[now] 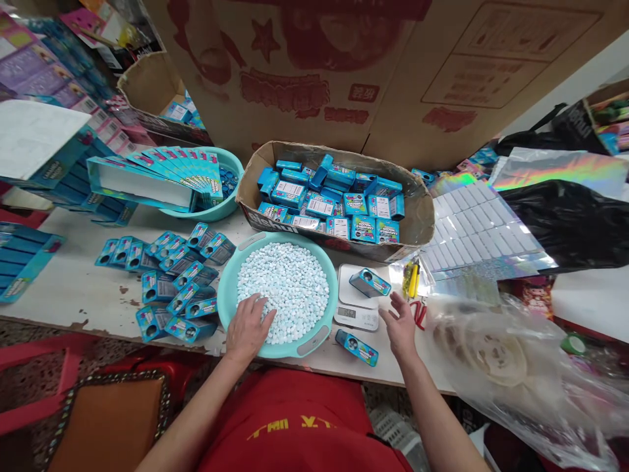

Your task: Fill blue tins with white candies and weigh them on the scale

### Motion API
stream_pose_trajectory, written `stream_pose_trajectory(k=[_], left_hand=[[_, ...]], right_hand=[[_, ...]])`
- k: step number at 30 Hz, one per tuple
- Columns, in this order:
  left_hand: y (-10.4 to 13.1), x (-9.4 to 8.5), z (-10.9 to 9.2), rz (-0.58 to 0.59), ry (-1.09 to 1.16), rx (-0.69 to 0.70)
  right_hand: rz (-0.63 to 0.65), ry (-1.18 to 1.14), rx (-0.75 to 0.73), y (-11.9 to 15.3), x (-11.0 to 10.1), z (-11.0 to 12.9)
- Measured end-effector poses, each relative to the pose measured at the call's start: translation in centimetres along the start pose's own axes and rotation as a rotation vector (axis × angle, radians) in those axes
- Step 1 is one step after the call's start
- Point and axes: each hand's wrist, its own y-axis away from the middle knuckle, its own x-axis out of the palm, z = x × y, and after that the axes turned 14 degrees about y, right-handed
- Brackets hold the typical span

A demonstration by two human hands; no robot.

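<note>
One blue box (357, 347) lies before the scale (367, 321), its digits blurred; the left hand (247, 328), loosely spread, touches countless white pieces (289, 282) in one basin (331, 288), hiding some; the right hand (401, 328), open, nears a second box (371, 282), on the scale; behind, overlapping boxes (322, 204) fill one carton (420, 206).

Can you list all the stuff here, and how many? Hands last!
table: one, whitish, under everything
front basin: one, turquoise, middle
pellets: countless, white and pale blue, in front basin
scale: one, white, right of pellets
weighed box: one, blue, on scale
loose box: one, blue, before scale
small boxes: many, blue, left
open carton: one, brown, behind front basin, blue boxes inside
back basin: one, turquoise, back left
tall carton: one, brown, back
clear plastic: count unclear, right
black plastic: count unclear, far right
left hand: one, bare, on pellets
right hand: one, bare, beside scale
</note>
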Motion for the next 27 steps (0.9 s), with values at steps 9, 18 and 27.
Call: stream_pose_trajectory(k=[9,18,27], left_hand=[[-0.1,-0.2,-0.4,0.131,-0.142,-0.043],[-0.3,-0.3,-0.5,0.140,-0.106,-0.051],[-0.1,0.0,-0.2,0.140,-0.075,-0.065]], right_hand=[[0.073,0.235,-0.250,-2.0,1.5,3.0],[0.039,0.237,-0.251,-2.2,2.0,2.3],[0.057,0.178,-0.248,-3.3,2.3,1.9]])
